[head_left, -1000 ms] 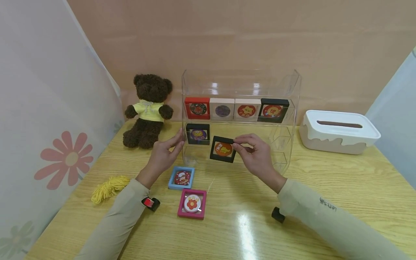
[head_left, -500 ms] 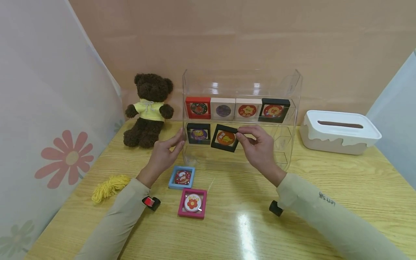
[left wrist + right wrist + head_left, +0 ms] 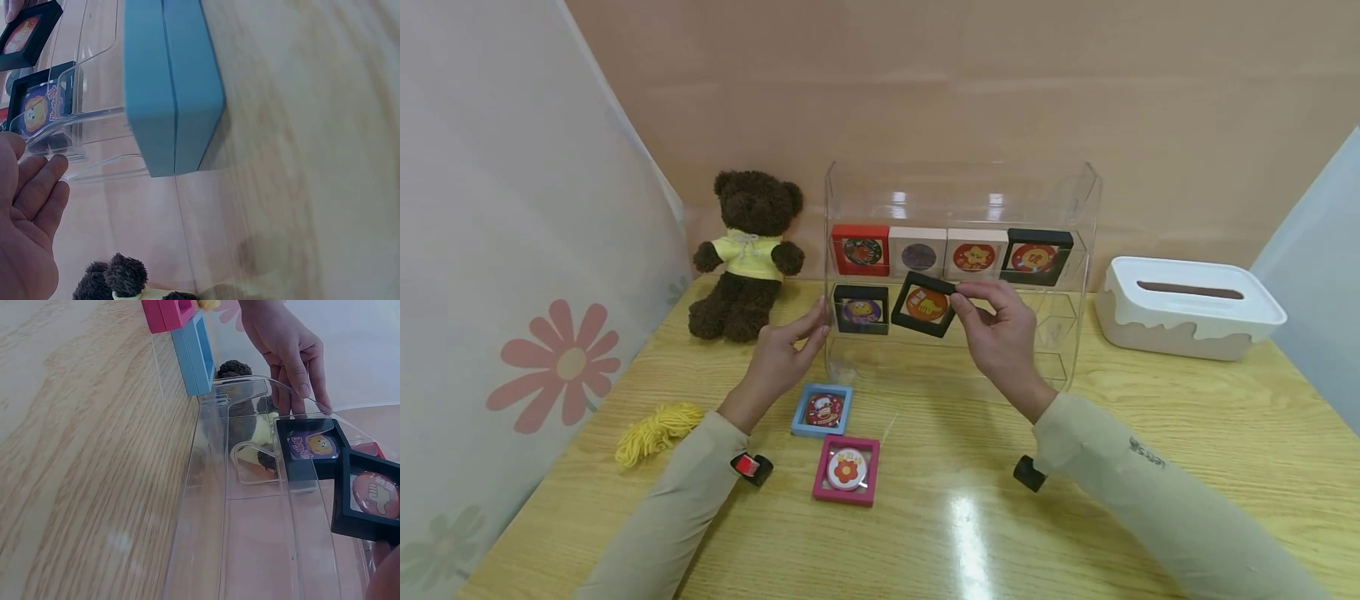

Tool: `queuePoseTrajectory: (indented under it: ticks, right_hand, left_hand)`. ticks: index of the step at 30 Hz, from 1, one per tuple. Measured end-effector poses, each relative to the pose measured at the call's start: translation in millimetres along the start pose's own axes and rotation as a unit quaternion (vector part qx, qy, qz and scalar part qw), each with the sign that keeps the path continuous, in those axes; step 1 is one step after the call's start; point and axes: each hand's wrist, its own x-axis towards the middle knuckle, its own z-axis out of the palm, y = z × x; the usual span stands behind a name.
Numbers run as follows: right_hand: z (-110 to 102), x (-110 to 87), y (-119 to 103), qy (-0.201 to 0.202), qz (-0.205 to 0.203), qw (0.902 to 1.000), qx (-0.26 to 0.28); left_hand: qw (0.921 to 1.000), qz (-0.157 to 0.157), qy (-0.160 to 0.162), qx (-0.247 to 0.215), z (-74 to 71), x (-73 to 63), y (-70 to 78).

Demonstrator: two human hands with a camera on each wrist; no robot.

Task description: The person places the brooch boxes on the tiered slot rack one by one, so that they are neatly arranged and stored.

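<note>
My right hand pinches the upper right corner of a black square display frame, which holds an orange badge with a yellow thumbs-up hand. This frame is tilted, in front of the middle tier of a clear acrylic display rack. Just left of it, another black frame with a purple badge stands in that tier. My left hand holds the rack's left side edge between thumb and fingers. Seen from the right wrist, the held frame overlaps the purple-badge frame.
Red, white and black frames line the upper tier. A blue frame and a pink frame lie on the table before the rack. Around stand a teddy bear, yellow yarn and a tissue box.
My right hand has raised the held black frame from low before the rack to the middle tier's height and slightly right, tilting it more. My left hand has stayed at the rack's edge.
</note>
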Motion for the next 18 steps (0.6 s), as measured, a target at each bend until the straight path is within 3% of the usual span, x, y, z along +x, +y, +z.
queuePoseTrajectory:
  ticks: [18]
  right_hand:
    - [7.3,6.4,6.9,0.014,-0.006,0.9998,0.011]
  left_hand:
    - [1.0,0.002,-0.001,0.001,0.7,0.0,-0.6]
